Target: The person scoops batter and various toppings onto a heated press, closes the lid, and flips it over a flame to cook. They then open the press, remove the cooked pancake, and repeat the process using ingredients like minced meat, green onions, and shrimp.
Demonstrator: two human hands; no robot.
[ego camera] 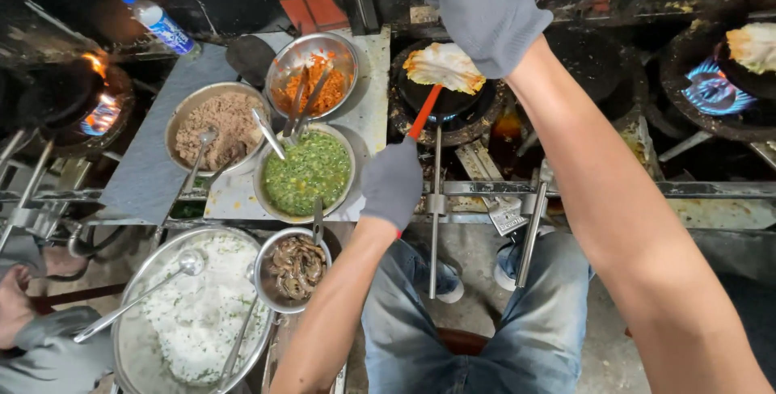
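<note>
My left hand (393,181), in a grey glove, grips a red-handled spatula (425,111). Its blade end reaches under a folded yellow crepe (444,67) lying in a small black pan (449,101) on a burner. My right hand (483,8), also in a grey glove, is stretched out above and just behind that pan. Its fingers point away from me, and I cannot make out whether they hold anything.
Left of the pan stand metal bowls: orange shreds (314,79), brown mince (217,126), green herbs (307,172), small shrimps (297,268) and white batter (198,313) with a ladle. A second crepe pan (753,46) sits over a blue flame. Another person's gloved hand (44,349) is at lower left.
</note>
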